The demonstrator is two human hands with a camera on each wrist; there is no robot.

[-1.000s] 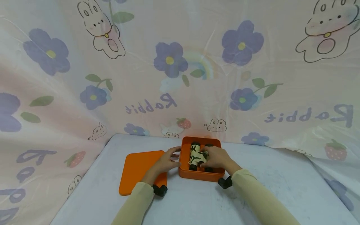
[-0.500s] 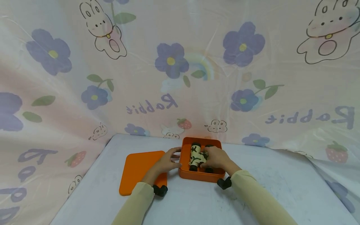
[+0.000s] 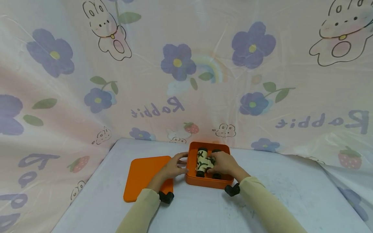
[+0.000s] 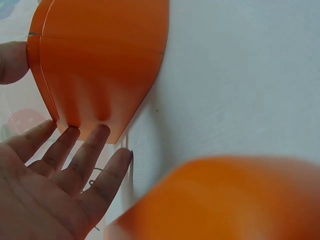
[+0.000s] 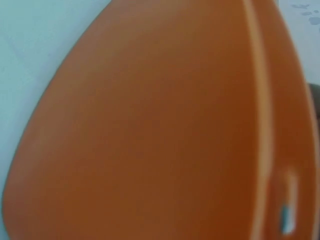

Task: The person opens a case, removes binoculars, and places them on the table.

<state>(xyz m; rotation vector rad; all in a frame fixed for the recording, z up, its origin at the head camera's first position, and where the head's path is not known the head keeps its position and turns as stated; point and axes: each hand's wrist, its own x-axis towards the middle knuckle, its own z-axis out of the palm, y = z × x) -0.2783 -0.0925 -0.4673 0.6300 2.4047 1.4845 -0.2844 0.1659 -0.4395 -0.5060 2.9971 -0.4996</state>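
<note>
A pair of camouflage binoculars (image 3: 201,162) with black ends lies inside an orange box (image 3: 205,183). My right hand (image 3: 225,164) reaches over the box's right side and grips the right barrel, covering much of it. In the right wrist view the outer wall of the box (image 5: 150,125) fills most of the picture, and the hand is hidden there. My left hand (image 3: 174,166) is at the left wall of the box. In the left wrist view its thumb (image 4: 12,62) touches the rim, and its spread fingers (image 4: 92,150) reach the box wall, some touching it.
A flat orange lid (image 3: 142,176) lies on the white tabletop (image 3: 198,210) to the left, partly under my left forearm. Behind the table hangs a curtain (image 3: 215,103) printed with rabbits and flowers. Each wrist carries a small black device (image 3: 166,197).
</note>
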